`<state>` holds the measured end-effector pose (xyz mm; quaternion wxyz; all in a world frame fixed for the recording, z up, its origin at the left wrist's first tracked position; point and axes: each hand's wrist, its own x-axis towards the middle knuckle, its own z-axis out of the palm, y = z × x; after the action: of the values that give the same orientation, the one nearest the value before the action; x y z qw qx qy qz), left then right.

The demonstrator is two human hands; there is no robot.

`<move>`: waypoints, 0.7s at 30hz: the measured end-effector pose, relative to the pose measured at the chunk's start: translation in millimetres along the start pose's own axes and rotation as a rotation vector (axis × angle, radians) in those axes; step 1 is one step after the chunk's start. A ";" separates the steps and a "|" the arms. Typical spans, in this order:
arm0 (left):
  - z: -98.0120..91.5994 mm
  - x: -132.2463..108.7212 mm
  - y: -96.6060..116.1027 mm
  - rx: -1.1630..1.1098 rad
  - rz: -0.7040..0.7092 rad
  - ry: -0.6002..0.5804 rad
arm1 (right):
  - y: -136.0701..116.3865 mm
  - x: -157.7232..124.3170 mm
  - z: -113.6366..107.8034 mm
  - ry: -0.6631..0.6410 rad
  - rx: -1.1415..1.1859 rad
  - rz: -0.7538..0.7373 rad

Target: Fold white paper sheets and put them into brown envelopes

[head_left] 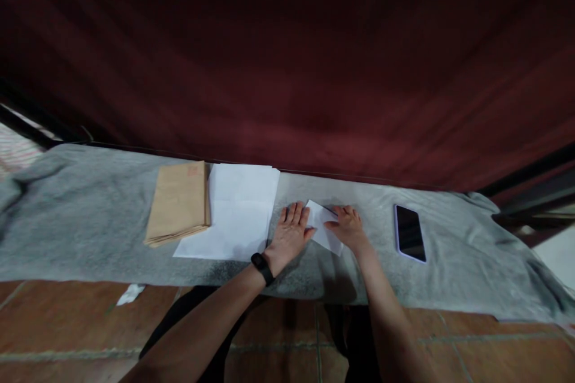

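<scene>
A small folded white paper [324, 226] lies on the grey cloth [90, 215] between my hands. My left hand [290, 232], with a black band on its wrist, lies flat with fingers stretched out, pressing on the paper's left part. On the paper's right edge rests my right hand [348, 226]; its fingers are curled and pressed on the sheet.
A stack of white sheets [238, 210] lies left of my hands, and a pile of brown envelopes [178, 202] left of that. A dark phone [408, 232] lies face up at the right. A dark red curtain [287, 72] hangs behind. Tiled floor [67, 323] with a paper scrap [130, 294] is in front.
</scene>
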<state>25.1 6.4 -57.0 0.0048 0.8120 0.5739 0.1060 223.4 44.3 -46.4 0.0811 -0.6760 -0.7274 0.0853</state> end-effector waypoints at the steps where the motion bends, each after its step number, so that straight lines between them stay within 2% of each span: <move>1: -0.4 -0.5 -0.6 -0.007 0.003 0.000 | 3.2 -0.2 -1.7 -0.010 0.010 0.012; 4: -1.9 -1.6 -1.3 -0.042 0.005 -0.001 | 13.9 0.0 -6.9 -0.059 0.106 0.027; 7: -5.3 -0.4 0.2 -0.172 -0.027 0.035 | 24.0 1.5 -12.3 -0.093 0.398 0.015; 9: -8.3 3.1 2.1 -0.361 -0.077 0.099 | 26.9 1.6 -15.5 -0.052 0.679 0.058; 12: -11.7 10.7 5.4 -0.803 -0.207 0.142 | 20.0 -2.5 -17.8 0.023 1.119 0.179; 14: -12.5 14.4 7.4 -1.129 -0.277 0.049 | 8.7 -7.4 -17.0 0.013 1.345 0.244; 16: -12.6 15.3 8.9 -1.369 -0.308 -0.082 | -3.4 -11.4 -14.7 -0.008 1.467 0.279; 18: -12.5 14.3 9.8 -1.464 -0.325 -0.140 | -12.0 -13.0 -12.1 0.018 1.505 0.288; 21: -13.2 12.9 10.2 -1.430 -0.351 -0.103 | -14.7 -11.6 -9.8 0.082 1.521 0.276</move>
<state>36.4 13.4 -40.7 0.5767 0.5109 0.4850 0.4137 212.3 31.8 -33.4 0.5386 -0.5215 -0.3746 0.5455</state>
